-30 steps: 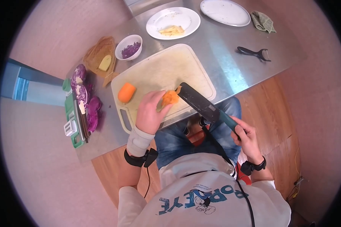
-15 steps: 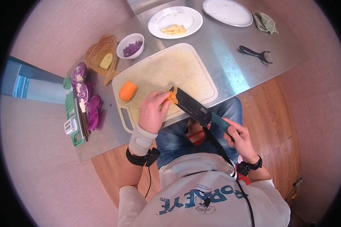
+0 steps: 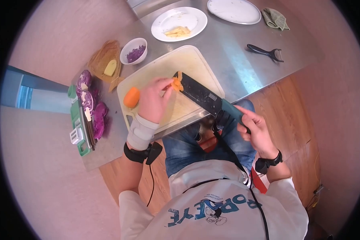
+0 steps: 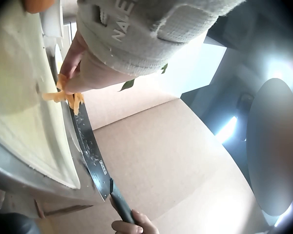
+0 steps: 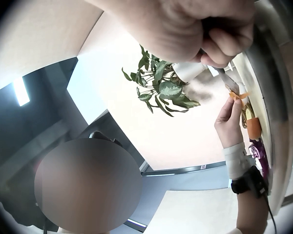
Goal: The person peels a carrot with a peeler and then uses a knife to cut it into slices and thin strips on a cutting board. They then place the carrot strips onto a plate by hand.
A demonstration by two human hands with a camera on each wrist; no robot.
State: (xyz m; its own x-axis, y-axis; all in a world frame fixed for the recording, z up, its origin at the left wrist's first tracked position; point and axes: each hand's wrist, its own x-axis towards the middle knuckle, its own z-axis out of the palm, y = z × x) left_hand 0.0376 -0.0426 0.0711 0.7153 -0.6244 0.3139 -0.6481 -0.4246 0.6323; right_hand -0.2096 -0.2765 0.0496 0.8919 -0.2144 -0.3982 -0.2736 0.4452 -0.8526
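Note:
The right hand (image 3: 257, 130) grips the green handle of a broad black knife (image 3: 200, 94), its blade raised over the cutting board (image 3: 196, 64). Thin orange slices (image 3: 177, 84) lie at the blade's far end, where the left hand (image 3: 154, 100) pinches them between thumb and fingers. In the left wrist view the slices (image 4: 71, 97) hang over the blade's tip. A carrot piece (image 3: 131, 97) rests on the board, left of the left hand. The right wrist view shows the right hand (image 5: 205, 29) curled round the handle, which is mostly hidden.
Behind the board stand a bowl of shredded purple cabbage (image 3: 134, 51), a plate with pale strips (image 3: 179, 24) and another plate (image 3: 234, 10). A peeler (image 3: 266, 52) and cloth (image 3: 275, 19) lie right. Left are a basket (image 3: 104, 60), cabbage pieces (image 3: 100, 120) and a green rack (image 3: 75, 112).
The knife and the left hand have moved up and away from the body over the board, after coming together. The left hand's slices now lie against the blade's far end.

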